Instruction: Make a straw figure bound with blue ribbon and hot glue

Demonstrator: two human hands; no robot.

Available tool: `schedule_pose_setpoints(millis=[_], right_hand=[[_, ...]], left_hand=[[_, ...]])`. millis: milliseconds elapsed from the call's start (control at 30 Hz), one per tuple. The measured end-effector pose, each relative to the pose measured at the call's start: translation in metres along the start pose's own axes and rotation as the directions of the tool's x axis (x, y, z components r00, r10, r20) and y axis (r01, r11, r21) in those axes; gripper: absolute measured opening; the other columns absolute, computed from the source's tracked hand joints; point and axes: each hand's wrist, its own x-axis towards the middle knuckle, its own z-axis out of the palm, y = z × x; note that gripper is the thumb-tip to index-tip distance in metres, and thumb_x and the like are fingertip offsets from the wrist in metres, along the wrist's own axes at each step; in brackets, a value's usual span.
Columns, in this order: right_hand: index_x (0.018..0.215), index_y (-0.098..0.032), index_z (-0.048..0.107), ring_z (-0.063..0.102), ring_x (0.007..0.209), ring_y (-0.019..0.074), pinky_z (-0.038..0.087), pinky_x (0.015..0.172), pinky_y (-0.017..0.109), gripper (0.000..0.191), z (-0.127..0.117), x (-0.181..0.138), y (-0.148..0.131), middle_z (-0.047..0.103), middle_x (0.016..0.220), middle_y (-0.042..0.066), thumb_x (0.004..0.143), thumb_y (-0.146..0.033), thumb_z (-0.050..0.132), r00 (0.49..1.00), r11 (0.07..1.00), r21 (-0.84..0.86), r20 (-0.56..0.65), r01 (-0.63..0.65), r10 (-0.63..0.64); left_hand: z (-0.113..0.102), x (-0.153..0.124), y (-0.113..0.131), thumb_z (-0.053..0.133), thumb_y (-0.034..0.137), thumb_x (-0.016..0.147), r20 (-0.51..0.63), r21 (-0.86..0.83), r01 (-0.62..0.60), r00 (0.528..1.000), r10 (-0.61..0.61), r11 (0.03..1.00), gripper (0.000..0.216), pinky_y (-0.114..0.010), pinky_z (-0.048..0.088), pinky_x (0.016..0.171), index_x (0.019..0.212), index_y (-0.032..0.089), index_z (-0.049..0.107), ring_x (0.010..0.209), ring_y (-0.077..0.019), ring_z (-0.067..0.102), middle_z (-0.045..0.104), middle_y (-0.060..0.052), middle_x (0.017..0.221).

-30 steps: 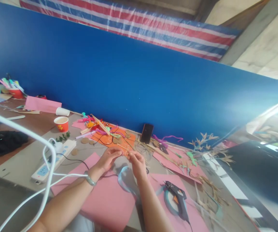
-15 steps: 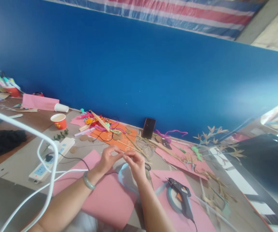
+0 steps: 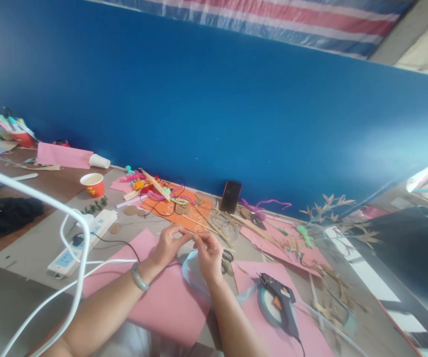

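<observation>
My left hand (image 3: 170,244) and my right hand (image 3: 209,253) meet fingertip to fingertip above the pink paper sheet (image 3: 165,307). Both are closed in a pinch. A light blue ribbon (image 3: 188,272) curves up to the fingers of my right hand; its end is hidden there. Whatever lies in my left fingertips is too small to make out. The ribbon trails right to its roll (image 3: 267,308), which lies partly beneath a black glue gun (image 3: 283,302) on another pink sheet. Scissors (image 3: 227,263) lie just right of my right wrist.
A white power strip (image 3: 83,243) and a thick white cable (image 3: 46,192) are at the left. A paper cup (image 3: 94,187) stands behind them. A phone (image 3: 231,196) leans on the blue wall (image 3: 214,99). Dried twigs (image 3: 321,277) spread across the right side.
The fingers have shifted slightly against each other, my right hand turning a little more closed. The whole view has moved slightly; the things on the table stay in place.
</observation>
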Motion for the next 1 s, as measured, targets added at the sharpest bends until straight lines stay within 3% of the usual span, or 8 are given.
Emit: schedule_pose_setpoints(millis=[300,633,733,833,1000], right_hand=[[0.069,-0.019,0.057,0.051,0.052,0.0117,0.042,0.060,0.025,0.025,0.0016,0.0019,-0.0036,0.055,0.054,-0.004,0.084,-0.038,0.061,0.982,0.966,0.188,0.102,-0.175,0.158],[0.065,-0.020,0.054,0.051,0.052,0.0120,0.042,0.060,0.025,0.032,0.0016,0.0035,-0.0055,0.056,0.053,-0.003,0.087,-0.043,0.055,0.972,0.946,0.233,0.110,-0.226,0.206],[0.069,-0.019,0.060,0.051,0.053,0.0121,0.043,0.061,0.026,0.032,0.0002,0.0044,-0.0055,0.056,0.055,-0.002,0.088,-0.043,0.053,0.977,0.951,0.229,0.091,-0.209,0.193],[0.076,-0.018,0.066,0.052,0.056,0.0126,0.044,0.063,0.027,0.022,0.0000,0.0036,-0.0052,0.057,0.057,-0.002,0.081,-0.039,0.064,0.981,0.958,0.210,0.065,-0.193,0.184],[0.066,-0.018,0.066,0.053,0.059,0.0130,0.045,0.060,0.027,0.019,0.0015,0.0019,-0.0033,0.061,0.063,0.000,0.071,-0.035,0.073,0.983,0.955,0.233,0.020,-0.182,0.182]], left_hand=[[0.0005,0.0010,-0.0059,0.068,0.036,0.075,0.030,-0.005,0.043,0.999,-0.043,0.999,0.021,-0.025,0.046,0.067,0.066,0.017,0.067,0.067,-0.0146,0.060,0.068,-0.001,0.067],[0.0007,0.0011,0.0008,0.069,0.037,0.074,0.051,-0.072,0.108,0.993,-0.104,0.992,0.021,-0.027,0.048,0.069,0.067,0.017,0.069,0.069,-0.0172,0.063,0.071,-0.003,0.069],[0.0006,0.0017,0.0030,0.068,0.037,0.075,0.060,-0.109,0.129,0.991,-0.123,0.986,0.022,-0.027,0.047,0.070,0.066,0.017,0.070,0.069,-0.0175,0.064,0.071,-0.004,0.068],[0.0018,0.0016,0.0016,0.067,0.036,0.076,0.062,-0.134,0.145,0.988,-0.138,0.980,0.022,-0.027,0.047,0.070,0.066,0.016,0.070,0.069,-0.0171,0.063,0.070,-0.004,0.069],[0.0044,-0.0002,-0.0065,0.068,0.037,0.075,0.058,-0.154,0.172,0.985,-0.165,0.973,0.024,-0.026,0.047,0.068,0.066,0.015,0.068,0.067,-0.0163,0.062,0.068,-0.003,0.067]])
